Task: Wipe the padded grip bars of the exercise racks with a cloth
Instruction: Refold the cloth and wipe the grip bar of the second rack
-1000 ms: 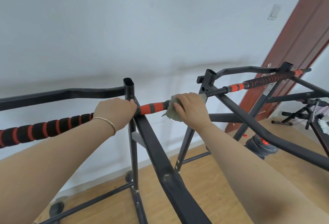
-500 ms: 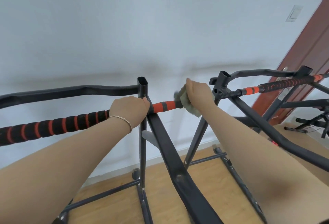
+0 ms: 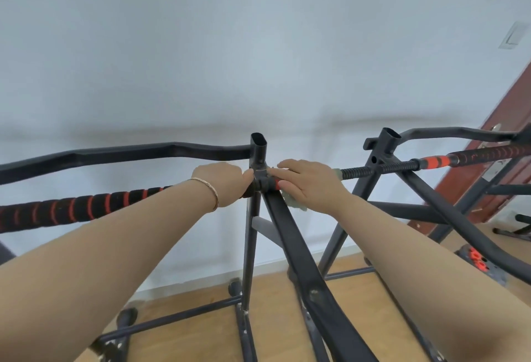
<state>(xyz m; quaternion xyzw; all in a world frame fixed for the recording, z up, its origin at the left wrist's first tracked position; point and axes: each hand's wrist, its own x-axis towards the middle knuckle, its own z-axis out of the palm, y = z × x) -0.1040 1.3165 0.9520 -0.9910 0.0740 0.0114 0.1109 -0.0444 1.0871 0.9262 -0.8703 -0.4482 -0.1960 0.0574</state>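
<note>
Head view: the only view supplied; every line below is taken from it.
Left hand [image 3: 222, 182]: curled around the padded grip bar [image 3: 86, 206] just left of the upright post [image 3: 258, 149]; its place on the bar is unchanged over the last second.
Right hand [image 3: 311, 186]: the fingers are laid nearly straight and pressed onto the cloth [image 3: 294, 203]; nothing is clenched.
Cloth position: held flat under the right palm against the short red stretch of the same bar, touching the post joint.
Change: the cloth has been drawn inward along the bar, from beside the threaded rod [image 3: 373, 170] to the post.
Task meaning: this short stretch is judged nearly wiped. Whether the long padded run or the second rack's bar [image 3: 488, 154] has been cleaned cannot be told.
Writing: no brand, label or lettering can be read; the wall switch plate [image 3: 514, 35] is seen blank.
</note>
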